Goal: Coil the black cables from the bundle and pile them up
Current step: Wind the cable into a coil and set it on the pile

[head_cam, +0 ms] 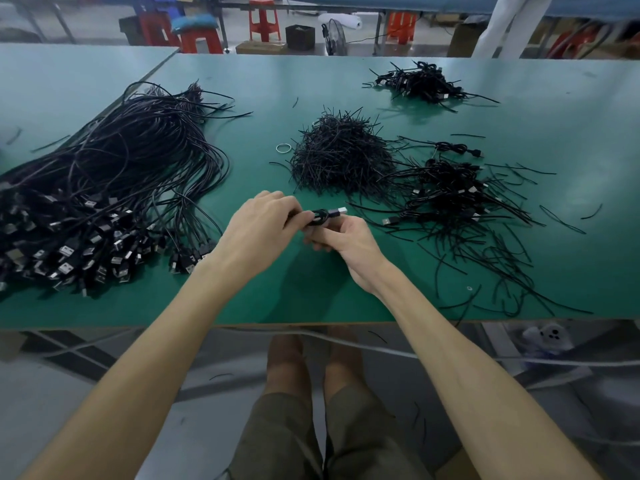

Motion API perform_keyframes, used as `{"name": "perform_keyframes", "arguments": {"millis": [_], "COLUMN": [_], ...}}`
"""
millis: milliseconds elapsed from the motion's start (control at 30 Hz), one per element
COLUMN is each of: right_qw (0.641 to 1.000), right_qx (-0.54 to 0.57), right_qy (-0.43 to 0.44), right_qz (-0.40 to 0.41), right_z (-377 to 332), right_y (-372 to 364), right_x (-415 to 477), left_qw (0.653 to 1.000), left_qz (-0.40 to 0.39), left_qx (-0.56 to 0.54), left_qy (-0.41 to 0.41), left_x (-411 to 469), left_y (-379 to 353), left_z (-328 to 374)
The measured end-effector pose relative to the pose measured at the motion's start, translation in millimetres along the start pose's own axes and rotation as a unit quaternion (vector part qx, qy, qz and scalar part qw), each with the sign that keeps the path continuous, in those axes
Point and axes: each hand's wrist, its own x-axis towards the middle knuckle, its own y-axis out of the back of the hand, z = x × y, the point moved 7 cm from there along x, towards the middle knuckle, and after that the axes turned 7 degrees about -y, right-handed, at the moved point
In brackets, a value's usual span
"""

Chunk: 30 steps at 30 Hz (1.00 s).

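Between both hands' fingers (313, 241), gripped tight, sits the coiled cable (320, 217).

One wide-angle head camera looks forward and down from above the near edge of the green counter (346, 81), close over it.

The left hand (258, 230) and right hand (346, 240) are bare, as are both long, slim forearms (460, 341) crossing the near edge of the green table (104, 317). Below that edge the person wears loose olive-brown shorts (277, 441), creased along each thigh and ending just above bare knees (287, 355).
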Motion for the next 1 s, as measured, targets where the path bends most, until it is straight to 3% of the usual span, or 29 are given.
{"name": "perform_keyframes", "arguments": {"millis": [200, 400, 500, 633, 800, 1000], "right_qw": [1.0, 0.999, 0.999, 0.999, 0.998, 0.996], "right_qx": [0.026, 0.048, 0.048, 0.046, 0.059, 0.085], "right_qy": [0.002, 0.014, 0.012, 0.003, -0.009, -0.022], "right_qz": [-0.002, -0.007, 0.004, 0.008, 0.024, 0.022], "right_z": [0.4, 0.6, 0.6, 1.2, 0.4, -0.2], "right_y": [2.1, 2.9, 4.4, 4.9, 6.2, 6.9], "right_x": [0.7, 2.0, 1.8, 1.5, 1.6, 1.1], "left_qw": [0.996, 0.978, 0.974, 0.985, 0.999, 0.996], "left_qz": [0.04, 0.057, -0.007, -0.104, -0.05, 0.011], "left_qx": [0.009, -0.13, -0.183, -0.125, -0.009, -0.056], "left_qy": [0.085, 0.156, 0.132, 0.064, -0.009, 0.074], "left_x": [1.4, 1.4, 7.6, 10.6, 11.5, 12.3], "left_y": [0.5, -6.4, -12.8, -14.9, -0.7, -2.0], "left_z": [14.6, 15.3, 10.2, 7.0, 9.6, 2.5]}}
